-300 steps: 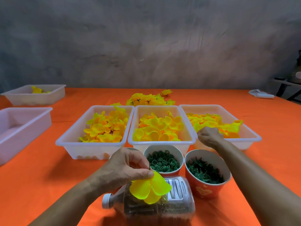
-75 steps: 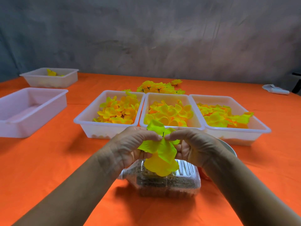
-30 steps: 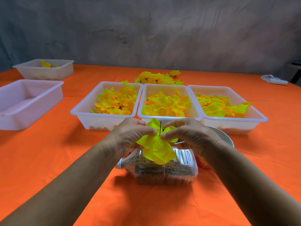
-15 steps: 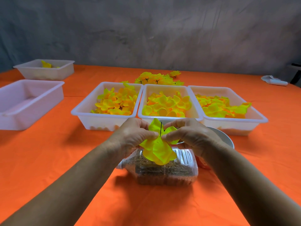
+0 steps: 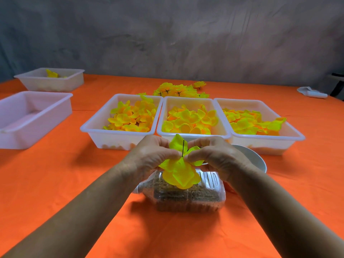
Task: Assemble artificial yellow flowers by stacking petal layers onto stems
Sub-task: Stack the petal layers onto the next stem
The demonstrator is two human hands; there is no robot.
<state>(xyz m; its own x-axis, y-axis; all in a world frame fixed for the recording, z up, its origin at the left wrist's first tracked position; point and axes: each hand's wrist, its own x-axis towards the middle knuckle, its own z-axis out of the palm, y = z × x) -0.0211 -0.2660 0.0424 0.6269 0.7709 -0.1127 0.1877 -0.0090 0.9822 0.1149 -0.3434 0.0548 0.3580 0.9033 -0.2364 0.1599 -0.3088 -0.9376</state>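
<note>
With both hands up over the near-centre of the table, my left hand (image 5: 151, 155) and right hand (image 5: 216, 155) pinch the yellow petal layers (image 5: 179, 173) between thumb and fingertips, fingers curled in, one hand each side of the thin dark stem (image 5: 183, 147) that pokes up through the middle. The flower sits above a clear plastic bottle (image 5: 188, 192) lying on its side, filled with brown granular stuff, white cap to the left.

Surface: table with an orange cloth (image 5: 55, 183), lightly creased. Room: rough grey plaster wall (image 5: 167, 38) behind the far edge; something dark at the far right, too cropped to tell.

Just beyond my hands, three white plastic trays side by side: left tray (image 5: 96, 132), middle tray (image 5: 193, 135), right tray (image 5: 290, 137), each holding loose yellow-orange petals. A white bowl (image 5: 249, 157) shows behind my right hand, contents hidden. Pile of finished yellow flowers (image 5: 178, 90) beyond the trays. Far left: one white tray (image 5: 24, 125), and further back another tray (image 5: 50, 84) with a few yellow pieces. White folded cloth (image 5: 312, 92) at the far right edge.

No readable labels or writing anywhere.
</note>
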